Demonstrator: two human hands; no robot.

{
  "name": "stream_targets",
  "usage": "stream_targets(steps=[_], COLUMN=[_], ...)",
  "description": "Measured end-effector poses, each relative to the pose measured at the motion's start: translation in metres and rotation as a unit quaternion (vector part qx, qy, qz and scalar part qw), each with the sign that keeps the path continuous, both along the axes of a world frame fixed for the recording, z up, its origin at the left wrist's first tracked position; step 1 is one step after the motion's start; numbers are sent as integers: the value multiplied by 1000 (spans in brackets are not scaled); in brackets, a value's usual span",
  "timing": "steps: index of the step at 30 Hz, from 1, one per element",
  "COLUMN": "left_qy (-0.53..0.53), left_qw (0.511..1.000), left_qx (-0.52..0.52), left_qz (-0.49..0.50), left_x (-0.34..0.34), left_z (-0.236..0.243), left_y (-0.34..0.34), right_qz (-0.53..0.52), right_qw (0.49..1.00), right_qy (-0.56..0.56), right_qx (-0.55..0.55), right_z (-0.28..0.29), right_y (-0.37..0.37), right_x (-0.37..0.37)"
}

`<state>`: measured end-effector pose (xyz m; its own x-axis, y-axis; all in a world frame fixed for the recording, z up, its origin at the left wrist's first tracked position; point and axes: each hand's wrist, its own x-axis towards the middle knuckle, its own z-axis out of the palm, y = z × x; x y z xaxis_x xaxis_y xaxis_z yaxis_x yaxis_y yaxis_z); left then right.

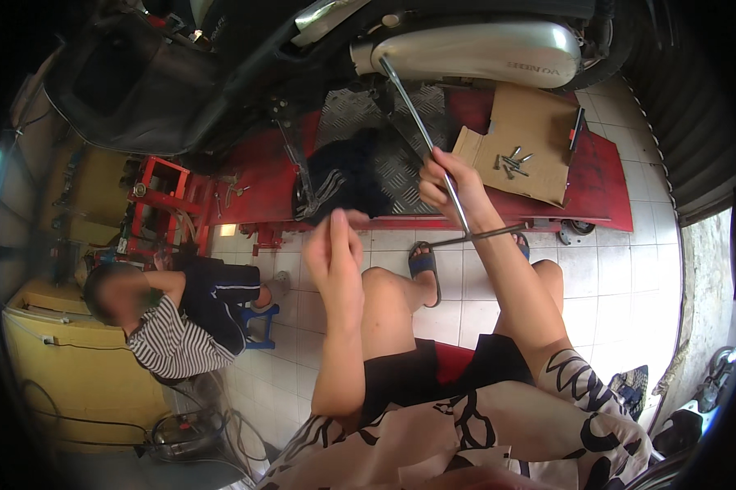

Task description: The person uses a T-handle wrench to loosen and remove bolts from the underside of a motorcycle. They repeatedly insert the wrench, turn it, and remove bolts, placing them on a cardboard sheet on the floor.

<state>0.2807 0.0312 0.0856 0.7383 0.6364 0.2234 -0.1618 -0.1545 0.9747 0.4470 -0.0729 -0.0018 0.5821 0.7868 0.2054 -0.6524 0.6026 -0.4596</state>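
My right hand (452, 184) is closed around the shaft of a long T-handle wrench (413, 102). The wrench slants up and away, and its far tip meets the front part of the silver engine cover (482, 53) on a motorbike. Its crossbar lies across my right forearm side, near the wrist. My left hand (335, 253) is held up in front of the lift's near edge, apart from the wrench. Its fingers are pressed together, and whatever is between them cannot be made out. A dark cloth (356, 167) lies on the lift just beyond it.
Several bolts (512, 162) lie on a cardboard piece (539, 122) on the red lift (601, 171). Small metal parts (231, 192) lie at its left. A person in a striped shirt (184, 339) sits at the left on a blue stool (260, 328). A black seat (131, 82) overhangs the upper left.
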Motion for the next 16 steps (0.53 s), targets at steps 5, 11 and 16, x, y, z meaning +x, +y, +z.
stream_targets(steps=[5, 11, 16], left_qy=[-25, -26, -1], left_qw=[944, 886, 876], left_qx=[327, 396, 352], left_qz=[43, 240, 329], left_x=[138, 233, 256], left_z=[-7, 23, 31], left_y=[44, 59, 50], right_qz=[25, 27, 32], right_qw=[998, 996, 991], right_qy=[13, -26, -52], right_qx=[-61, -77, -118], right_z=[-45, -62, -64], right_y=[-59, -83, -104], right_x=[-14, 5, 21])
